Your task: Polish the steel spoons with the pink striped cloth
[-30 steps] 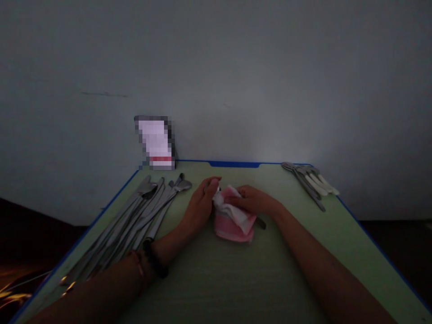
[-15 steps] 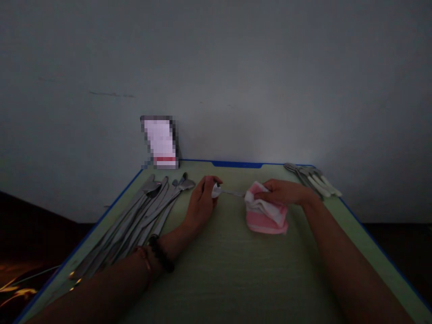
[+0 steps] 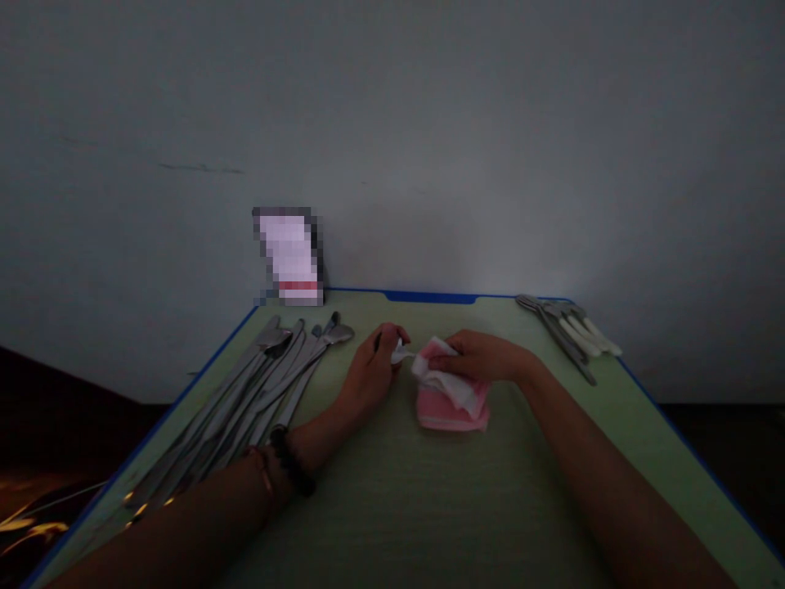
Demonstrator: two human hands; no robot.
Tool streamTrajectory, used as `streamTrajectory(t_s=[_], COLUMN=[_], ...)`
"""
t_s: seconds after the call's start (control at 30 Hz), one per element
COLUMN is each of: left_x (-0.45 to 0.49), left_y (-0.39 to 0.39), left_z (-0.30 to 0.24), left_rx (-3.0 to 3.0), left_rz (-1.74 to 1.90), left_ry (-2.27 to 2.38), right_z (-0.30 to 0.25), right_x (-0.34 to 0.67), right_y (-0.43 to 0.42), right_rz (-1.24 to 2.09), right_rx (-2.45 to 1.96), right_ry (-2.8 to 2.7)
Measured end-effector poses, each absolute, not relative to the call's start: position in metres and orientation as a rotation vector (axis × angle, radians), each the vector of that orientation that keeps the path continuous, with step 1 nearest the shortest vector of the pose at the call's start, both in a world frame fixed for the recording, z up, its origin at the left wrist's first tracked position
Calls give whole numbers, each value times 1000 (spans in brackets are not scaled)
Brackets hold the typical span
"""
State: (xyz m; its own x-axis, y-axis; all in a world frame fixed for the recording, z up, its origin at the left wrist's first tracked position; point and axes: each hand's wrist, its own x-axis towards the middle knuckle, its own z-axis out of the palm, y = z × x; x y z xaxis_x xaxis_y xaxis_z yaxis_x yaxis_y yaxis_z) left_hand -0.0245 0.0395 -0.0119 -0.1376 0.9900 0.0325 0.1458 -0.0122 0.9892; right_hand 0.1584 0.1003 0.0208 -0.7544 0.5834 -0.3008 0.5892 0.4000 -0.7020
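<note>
My left hand point(image 3: 371, 368) is closed around a small white-ended spoon point(image 3: 401, 353), and most of the spoon is hidden in my fingers and the cloth. My right hand point(image 3: 482, 356) grips a folded pink and white cloth point(image 3: 450, 405) from above and draws its white fold against the spoon. The two hands are close together near the middle of the green table point(image 3: 392, 507). A dark beaded bracelet point(image 3: 289, 462) circles my left wrist.
A long pile of steel cutlery point(image 3: 245, 401) lies to the left of my left hand. A smaller group of white-handled cutlery point(image 3: 570, 331) lies at the far right corner. A pixelated upright card point(image 3: 288, 258) stands behind the far left corner, against a grey wall point(image 3: 466, 139).
The cloth has moved left, back toward my left hand, and now covers the thin spoon stem that showed between my hands. My right hand has moved left with it.
</note>
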Motion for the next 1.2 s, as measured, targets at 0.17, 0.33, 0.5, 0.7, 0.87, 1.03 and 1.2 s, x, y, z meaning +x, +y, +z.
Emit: streamTrajectory(t_s=[0.17, 0.33, 0.5, 0.7, 0.87, 1.03, 1.2], left_x=[-24, -25, -26, -24, -20, -21, -24], left_y=[38, 38, 39, 40, 37, 37, 37], left_z=[-11, -9, -12, -12, -9, -13, -15], left_rx=[1261, 1177, 1030, 949, 966, 1097, 1236], left_rz=[1261, 1297, 1349, 1365, 1360, 1343, 1260], left_ry=[1418, 1432, 1383, 1310, 1212, 1163, 1250], right_z=[23, 25, 22, 12, 11, 12, 8], right_x=[158, 182, 204, 195, 181, 176, 179], right_y=[101, 111, 117, 116, 112, 109, 110], right_rz=[-1264, -1184, -1377, -1453, -1456, -1560, -1622], right_rx=[1091, 1172, 1250, 1232, 1163, 1146, 1157], right_ry=[2671, 2615, 2499, 2452, 2533, 2561, 2571])
